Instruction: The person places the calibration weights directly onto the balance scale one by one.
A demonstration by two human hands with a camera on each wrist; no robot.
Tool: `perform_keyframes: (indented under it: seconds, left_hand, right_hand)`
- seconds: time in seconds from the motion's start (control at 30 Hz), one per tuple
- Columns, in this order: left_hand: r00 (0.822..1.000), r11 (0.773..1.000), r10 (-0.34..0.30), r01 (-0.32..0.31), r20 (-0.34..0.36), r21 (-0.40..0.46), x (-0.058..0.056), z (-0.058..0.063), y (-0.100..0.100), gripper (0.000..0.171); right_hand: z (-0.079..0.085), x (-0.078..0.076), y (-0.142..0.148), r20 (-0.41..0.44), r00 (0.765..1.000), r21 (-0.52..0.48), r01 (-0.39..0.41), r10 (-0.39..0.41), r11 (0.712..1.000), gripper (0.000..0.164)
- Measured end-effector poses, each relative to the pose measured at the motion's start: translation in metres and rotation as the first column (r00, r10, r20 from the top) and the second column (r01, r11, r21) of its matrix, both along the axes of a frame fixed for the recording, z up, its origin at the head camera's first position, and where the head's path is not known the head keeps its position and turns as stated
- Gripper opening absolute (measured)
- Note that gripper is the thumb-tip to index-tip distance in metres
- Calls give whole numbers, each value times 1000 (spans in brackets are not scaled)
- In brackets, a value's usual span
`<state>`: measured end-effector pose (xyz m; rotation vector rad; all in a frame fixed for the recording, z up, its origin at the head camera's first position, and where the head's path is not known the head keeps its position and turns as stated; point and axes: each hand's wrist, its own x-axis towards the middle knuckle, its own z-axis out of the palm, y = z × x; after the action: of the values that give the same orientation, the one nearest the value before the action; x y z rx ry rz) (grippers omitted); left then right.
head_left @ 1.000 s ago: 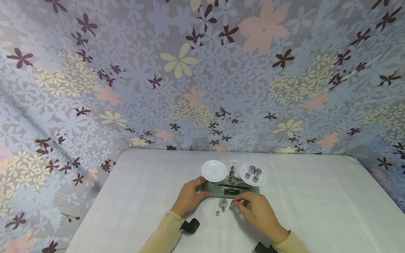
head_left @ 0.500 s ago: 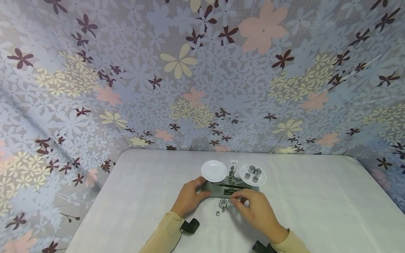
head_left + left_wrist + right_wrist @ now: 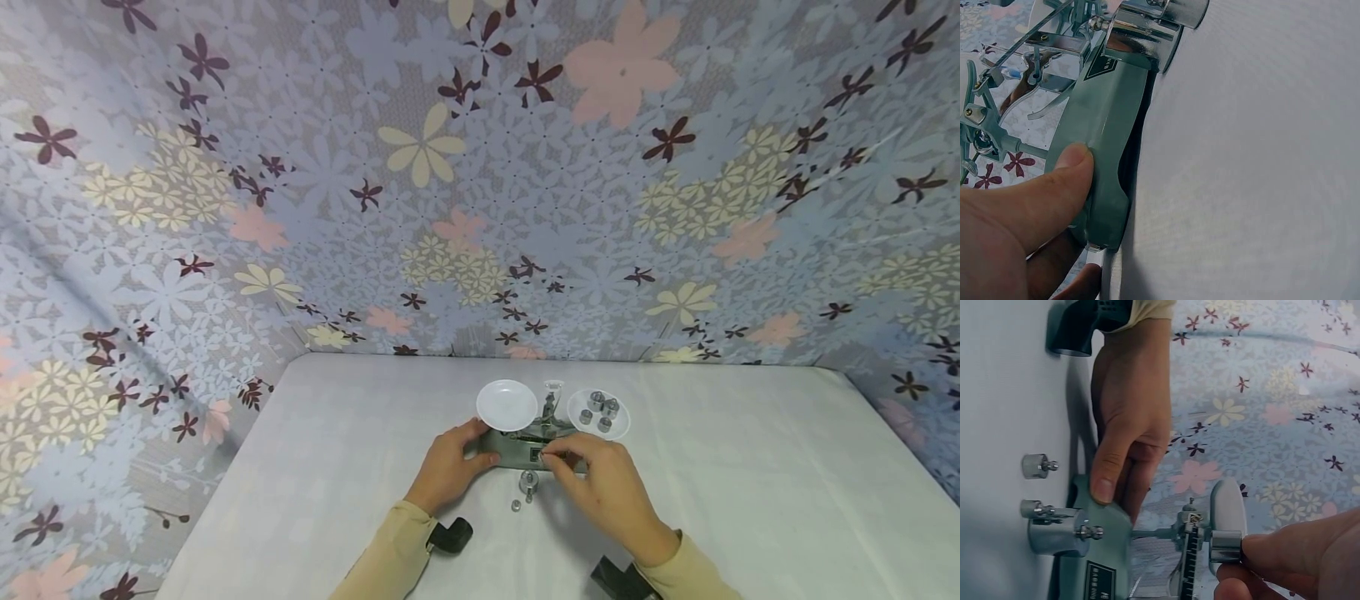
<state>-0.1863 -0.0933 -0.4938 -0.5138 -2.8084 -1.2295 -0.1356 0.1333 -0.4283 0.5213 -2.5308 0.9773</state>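
Note:
A green two-pan balance scale (image 3: 512, 450) stands on the cloth. My left hand (image 3: 444, 467) grips the left end of its base, the thumb (image 3: 1075, 164) lying on top in the left wrist view. Between thumb and fingertips my right hand (image 3: 603, 487) pinches a small metal weight (image 3: 1225, 546), raised in front of the scale's label. The left pan (image 3: 507, 406) is bare. On the right pan (image 3: 577, 405) sit several metal weights (image 3: 597, 400). In front of the base stand a larger weight (image 3: 528, 481) and two small ones, one small weight (image 3: 1035, 466) a little apart.
A white cloth (image 3: 360, 433) covers the table. Floral-patterned fabric (image 3: 420, 250) rises behind it and at both sides. A black wrist device (image 3: 452, 535) sits at the left sleeve, another black device (image 3: 621, 579) at the right.
My right hand has lifted the small weight from the cloth and brought it up and slightly left, over the front of the scale base. The left hand stays in place.

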Motion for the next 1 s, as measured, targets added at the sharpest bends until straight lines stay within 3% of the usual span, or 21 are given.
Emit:
perform_keyframes:
  seconds: [1.0]
  left_hand:
    - [1000,1000,-2,2,-11,-29,0,1,-1,53]
  right_hand:
    - [10,-10,-10,-84,996,-33,18,-21,999,9]
